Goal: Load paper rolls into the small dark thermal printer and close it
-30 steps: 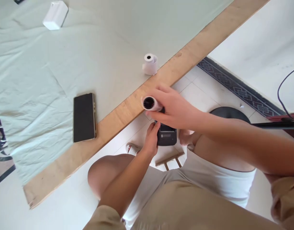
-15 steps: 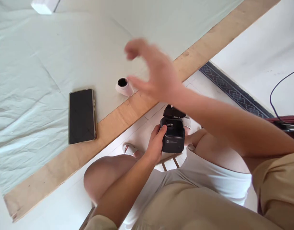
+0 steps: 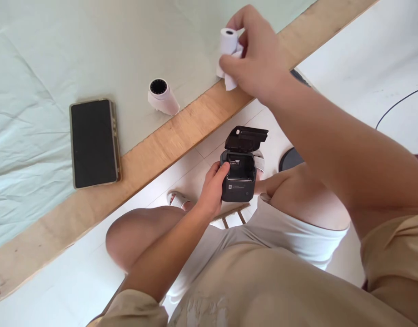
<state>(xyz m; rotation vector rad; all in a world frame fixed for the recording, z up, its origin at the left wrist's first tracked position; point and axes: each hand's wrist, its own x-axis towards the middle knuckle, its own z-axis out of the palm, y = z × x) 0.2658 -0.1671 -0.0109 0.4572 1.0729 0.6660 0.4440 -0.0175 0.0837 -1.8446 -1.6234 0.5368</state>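
White paper roll [image 3: 228, 42] in right hand [image 3: 256, 59]

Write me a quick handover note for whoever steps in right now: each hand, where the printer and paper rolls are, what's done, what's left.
Left hand: holds the small black printer above the lap, lid open.
Right hand: grips a white paper roll over the table edge.
Empty core: lies on the cloth, beside the phone.
Done: lid opened, core out on the table.
Left: roll not yet in the printer; lid not closed.

a dark phone [image 3: 94, 143] (face up) lies on the pale cloth [image 3: 42, 54].
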